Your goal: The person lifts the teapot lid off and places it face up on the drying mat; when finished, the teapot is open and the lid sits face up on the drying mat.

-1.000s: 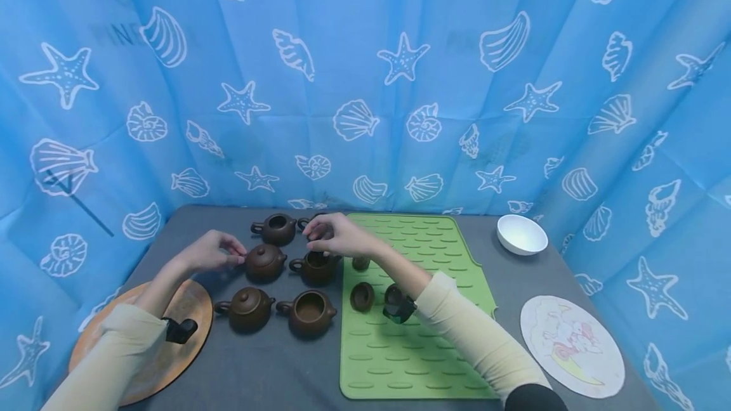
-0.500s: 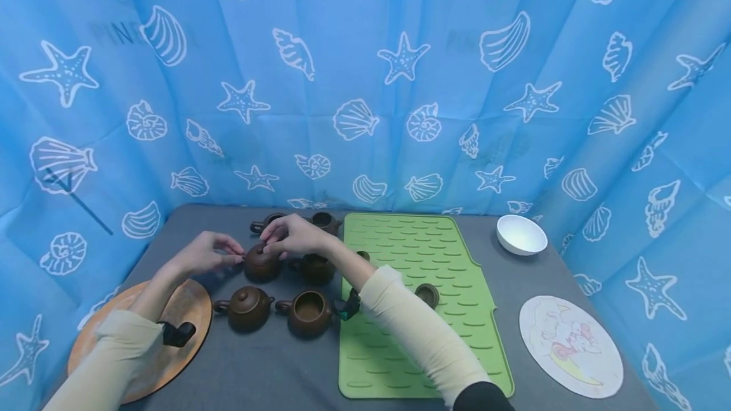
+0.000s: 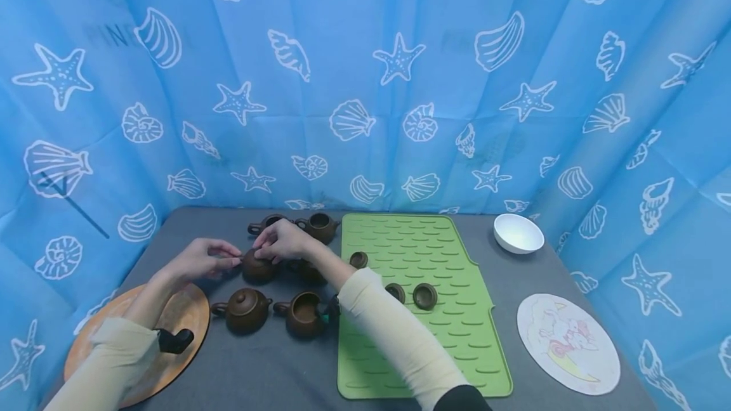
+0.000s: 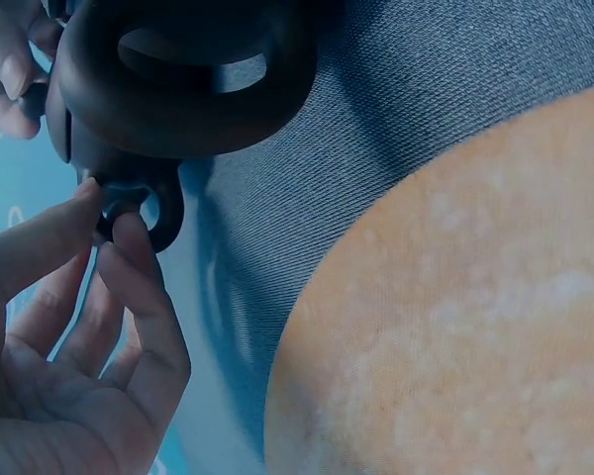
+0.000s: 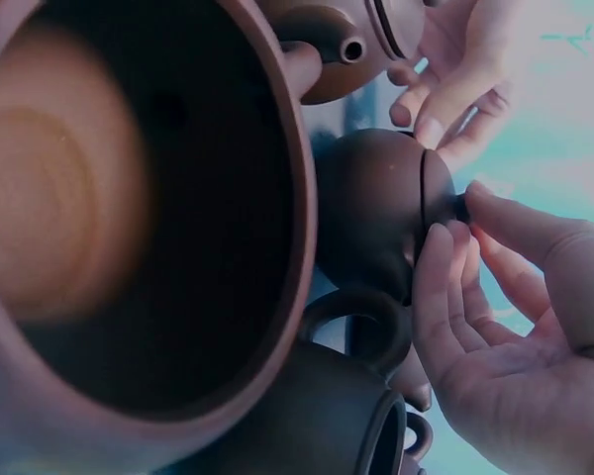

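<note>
A small brown lidded teapot (image 3: pixel 258 269) stands on the grey tabletop between both hands. In the left wrist view, the thumb and index finger of my left hand (image 4: pixel 89 346) pinch its looped handle (image 4: pixel 168 213). From above, my right hand (image 3: pixel 285 241) holds the knob of the teapot's lid (image 5: pixel 438 188), which sits on the pot. Just in front is a second lidded teapot (image 3: pixel 245 311), looming close in the left wrist view. To its right an open teapot (image 3: pixel 304 317) shows its bare inside. Another open pot is partly hidden behind my right wrist.
Two more teapots stand at the back, one open (image 3: pixel 318 227). A green ridged mat (image 3: pixel 411 347) carries brown lids (image 3: pixel 424 296). A round wooden-looking board (image 3: pixel 183 316) lies left; a white bowl (image 3: pixel 518 233) and a round printed mat (image 3: pixel 568 344) are right.
My right hand has moved left from above the right-hand pots to the knob of the middle teapot's lid. My left hand has stayed at that teapot's handle.
</note>
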Action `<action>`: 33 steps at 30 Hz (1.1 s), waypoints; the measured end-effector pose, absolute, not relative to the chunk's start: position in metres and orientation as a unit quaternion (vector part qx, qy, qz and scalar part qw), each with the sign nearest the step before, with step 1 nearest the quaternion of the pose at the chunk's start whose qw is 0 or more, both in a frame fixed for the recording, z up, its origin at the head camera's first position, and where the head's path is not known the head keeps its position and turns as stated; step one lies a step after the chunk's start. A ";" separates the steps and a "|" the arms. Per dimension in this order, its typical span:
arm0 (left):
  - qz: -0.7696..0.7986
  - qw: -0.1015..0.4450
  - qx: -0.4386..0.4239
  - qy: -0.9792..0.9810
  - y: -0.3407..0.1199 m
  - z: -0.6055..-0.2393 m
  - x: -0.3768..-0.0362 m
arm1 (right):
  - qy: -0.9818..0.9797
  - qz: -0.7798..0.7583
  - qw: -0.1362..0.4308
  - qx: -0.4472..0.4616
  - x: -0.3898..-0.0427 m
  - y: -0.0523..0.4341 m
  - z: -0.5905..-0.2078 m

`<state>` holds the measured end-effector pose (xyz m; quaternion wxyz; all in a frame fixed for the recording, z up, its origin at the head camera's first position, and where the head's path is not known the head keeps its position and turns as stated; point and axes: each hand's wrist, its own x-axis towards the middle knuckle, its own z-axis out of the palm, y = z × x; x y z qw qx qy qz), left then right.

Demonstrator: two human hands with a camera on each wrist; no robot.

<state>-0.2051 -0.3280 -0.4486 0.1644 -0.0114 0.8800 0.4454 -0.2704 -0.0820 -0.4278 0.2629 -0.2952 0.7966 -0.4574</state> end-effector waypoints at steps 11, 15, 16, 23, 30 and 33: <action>0.452 0.165 -0.004 0.877 -0.330 -0.451 -0.205 | 0.820 -0.435 0.212 -0.305 -0.267 -0.084 -0.435; 0.449 0.163 -0.006 0.878 -0.331 -0.454 -0.205 | 0.811 -0.450 0.209 -0.309 -0.264 -0.080 -0.431; 0.448 0.162 -0.007 0.879 -0.331 -0.454 -0.205 | 0.808 -0.453 0.211 -0.312 -0.263 -0.079 -0.429; 0.440 0.153 -0.002 0.885 -0.332 -0.454 -0.206 | 0.789 -0.465 0.205 -0.345 -0.260 -0.060 -0.414; 0.441 0.145 -0.007 0.886 -0.328 -0.453 -0.203 | 0.778 -0.478 0.186 -0.362 -0.262 -0.024 -0.401; 0.443 0.141 -0.003 0.885 -0.328 -0.452 -0.202 | 0.780 -0.478 0.169 -0.366 -0.265 -0.003 -0.397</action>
